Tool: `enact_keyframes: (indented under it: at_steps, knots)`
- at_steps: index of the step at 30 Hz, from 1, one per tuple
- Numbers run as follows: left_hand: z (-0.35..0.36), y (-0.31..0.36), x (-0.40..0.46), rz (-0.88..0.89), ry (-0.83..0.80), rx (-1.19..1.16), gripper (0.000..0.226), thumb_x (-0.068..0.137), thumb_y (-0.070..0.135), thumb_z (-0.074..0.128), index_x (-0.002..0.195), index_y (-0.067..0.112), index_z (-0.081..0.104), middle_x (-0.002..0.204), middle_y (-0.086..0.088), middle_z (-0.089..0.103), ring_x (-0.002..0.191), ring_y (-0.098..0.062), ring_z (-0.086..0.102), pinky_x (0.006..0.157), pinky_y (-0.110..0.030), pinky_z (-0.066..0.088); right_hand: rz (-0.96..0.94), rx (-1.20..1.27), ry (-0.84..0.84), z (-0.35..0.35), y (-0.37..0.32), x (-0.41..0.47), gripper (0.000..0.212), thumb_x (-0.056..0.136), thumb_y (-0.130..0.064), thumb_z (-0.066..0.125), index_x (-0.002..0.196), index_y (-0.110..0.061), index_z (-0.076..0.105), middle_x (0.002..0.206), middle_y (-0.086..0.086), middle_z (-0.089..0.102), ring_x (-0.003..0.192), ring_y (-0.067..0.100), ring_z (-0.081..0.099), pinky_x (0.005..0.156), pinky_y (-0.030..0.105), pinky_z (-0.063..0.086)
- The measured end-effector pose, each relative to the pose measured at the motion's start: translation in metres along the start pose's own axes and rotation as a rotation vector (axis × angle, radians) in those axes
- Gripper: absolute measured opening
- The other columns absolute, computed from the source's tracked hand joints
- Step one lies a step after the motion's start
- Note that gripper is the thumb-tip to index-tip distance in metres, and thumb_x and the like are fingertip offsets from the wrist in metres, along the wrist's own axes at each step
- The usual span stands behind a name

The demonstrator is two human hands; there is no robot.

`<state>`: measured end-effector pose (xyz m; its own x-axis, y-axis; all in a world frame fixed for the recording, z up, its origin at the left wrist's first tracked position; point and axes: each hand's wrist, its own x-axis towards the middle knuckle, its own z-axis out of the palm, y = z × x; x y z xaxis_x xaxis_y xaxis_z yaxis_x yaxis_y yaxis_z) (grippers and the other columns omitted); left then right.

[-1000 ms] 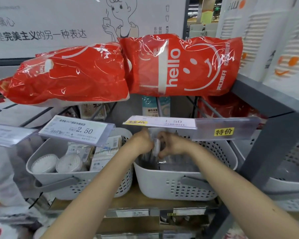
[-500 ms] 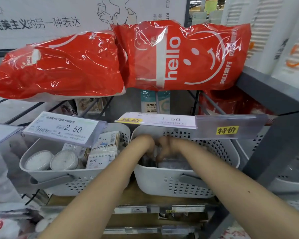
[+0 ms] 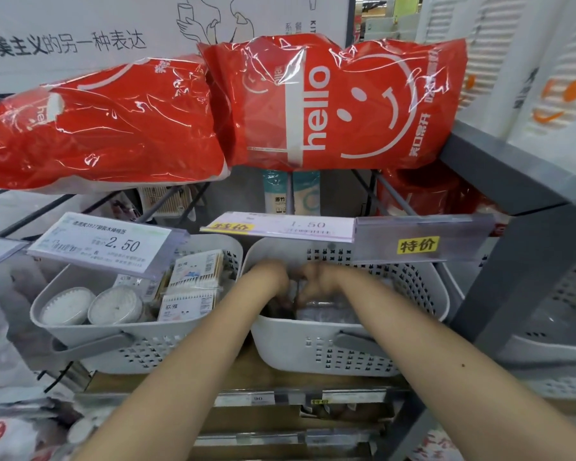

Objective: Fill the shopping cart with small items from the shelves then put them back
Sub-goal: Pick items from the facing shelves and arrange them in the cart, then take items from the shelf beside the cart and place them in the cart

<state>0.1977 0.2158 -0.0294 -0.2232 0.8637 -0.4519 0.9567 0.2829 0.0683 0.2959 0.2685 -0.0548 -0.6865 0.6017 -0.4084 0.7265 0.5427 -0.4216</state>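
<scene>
Inside the right basket [image 3: 330,354], both hands (left [image 3: 271,277], right [image 3: 316,277]) stay close together among packets [image 3: 326,309]; grip unclear. Price tag [image 3: 280,226] overhangs them.

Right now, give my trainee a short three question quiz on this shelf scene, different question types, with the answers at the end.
1. True or false: both hands, the left hand and the right hand, are inside the same white basket.
2. Multiple choice: the price tag above the left basket reads A) 1.50 B) 2.50 C) 9.90.
3. Fill in: the red packs on the upper shelf carry the word ____.

Key: 1 true; 2 B; 3 hello.
</scene>
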Motion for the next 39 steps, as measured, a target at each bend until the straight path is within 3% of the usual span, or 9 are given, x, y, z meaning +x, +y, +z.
enact_keyframes:
  at_steps: [5, 9, 13, 16, 19, 26, 32, 35, 39]
  knots:
    - [-0.004, -0.005, -0.002, 0.029, 0.108, 0.015, 0.035, 0.093, 0.013, 0.055, 0.126, 0.001, 0.054, 0.130, -0.015, 0.055, 0.119, -0.029, 0.053, 0.094, -0.031, 0.043, -0.014, 0.004, -0.046, -0.003, 0.001, -0.001, 0.048, 0.088, -0.003, 0.062, 0.134, 0.000, 0.048, 0.131, 0.021, 0.054, 0.105, 0.029, 0.055, 0.068, 0.021, 0.041]
    - [0.001, -0.015, -0.007, 0.158, 0.104, -0.018, 0.029, 0.093, 0.018, 0.052, 0.119, 0.010, 0.059, 0.121, -0.012, 0.061, 0.108, -0.027, 0.058, 0.090, -0.032, 0.048, 0.008, 0.039, -0.033, -0.003, 0.004, 0.002, 0.034, 0.084, -0.009, 0.067, 0.116, -0.013, 0.059, 0.110, 0.011, 0.060, 0.095, 0.020, 0.051, 0.081, 0.028, 0.044]
    - [0.005, -0.021, -0.014, 0.243, 0.159, -0.073, 0.033, 0.094, 0.009, 0.047, 0.123, 0.016, 0.059, 0.122, -0.009, 0.061, 0.113, -0.026, 0.056, 0.094, -0.032, 0.045, 0.026, 0.041, 0.004, 0.001, 0.006, 0.007, 0.048, 0.077, -0.018, 0.073, 0.123, -0.019, 0.059, 0.108, 0.004, 0.058, 0.100, 0.023, 0.056, 0.097, 0.037, 0.046]
    - [0.006, -0.024, -0.023, 0.285, 0.246, -0.139, 0.037, 0.093, 0.007, 0.049, 0.124, 0.022, 0.059, 0.120, -0.004, 0.063, 0.110, -0.022, 0.058, 0.092, -0.029, 0.045, 0.005, -0.028, 0.019, 0.003, 0.007, 0.010, 0.046, 0.072, -0.025, 0.074, 0.116, -0.020, 0.062, 0.113, 0.007, 0.063, 0.101, 0.026, 0.059, 0.095, 0.043, 0.048]
    - [0.008, -0.028, -0.041, 0.312, 0.387, -0.148, 0.035, 0.091, 0.011, 0.050, 0.123, 0.021, 0.060, 0.118, -0.004, 0.065, 0.110, -0.023, 0.058, 0.091, -0.031, 0.046, 0.040, -0.096, 0.030, -0.005, 0.002, 0.005, 0.039, 0.082, -0.029, 0.068, 0.118, -0.014, 0.059, 0.116, 0.009, 0.060, 0.097, 0.022, 0.053, 0.089, 0.034, 0.045]
    - [0.030, -0.051, -0.116, 0.370, 0.690, -0.223, 0.031, 0.094, 0.018, 0.052, 0.125, 0.014, 0.056, 0.117, -0.003, 0.059, 0.107, -0.021, 0.054, 0.086, -0.034, 0.043, -0.032, -0.018, 0.401, -0.012, -0.024, -0.051, 0.045, 0.092, -0.030, 0.057, 0.133, -0.014, 0.048, 0.131, 0.010, 0.055, 0.114, 0.028, 0.055, 0.095, 0.034, 0.044]
    - [0.097, -0.127, -0.189, 0.158, 0.732, -0.160, 0.039, 0.094, 0.035, 0.041, 0.123, 0.016, 0.058, 0.118, 0.000, 0.061, 0.102, -0.020, 0.060, 0.084, -0.034, 0.052, -0.384, 0.005, 0.744, 0.041, -0.087, -0.105, 0.030, 0.093, -0.022, 0.054, 0.123, -0.017, 0.058, 0.122, 0.000, 0.059, 0.113, 0.021, 0.053, 0.098, 0.044, 0.042]
    - [0.147, -0.177, -0.228, -0.075, 0.693, -0.238, 0.035, 0.096, 0.029, 0.051, 0.129, 0.020, 0.054, 0.122, 0.004, 0.057, 0.106, -0.016, 0.058, 0.085, -0.026, 0.048, -0.538, -0.006, 0.693, 0.084, -0.136, -0.105, 0.028, 0.093, -0.025, 0.049, 0.118, -0.018, 0.061, 0.117, -0.002, 0.062, 0.111, 0.018, 0.053, 0.095, 0.037, 0.040]
    - [0.210, -0.237, -0.299, -0.433, 0.670, -0.444, 0.038, 0.099, 0.032, 0.044, 0.137, 0.028, 0.042, 0.123, 0.013, 0.048, 0.111, -0.006, 0.049, 0.084, -0.012, 0.039, -0.703, -0.054, 0.409, 0.152, -0.216, -0.093, 0.026, 0.099, -0.029, 0.045, 0.123, -0.025, 0.054, 0.121, -0.010, 0.055, 0.117, 0.011, 0.044, 0.099, 0.027, 0.029]
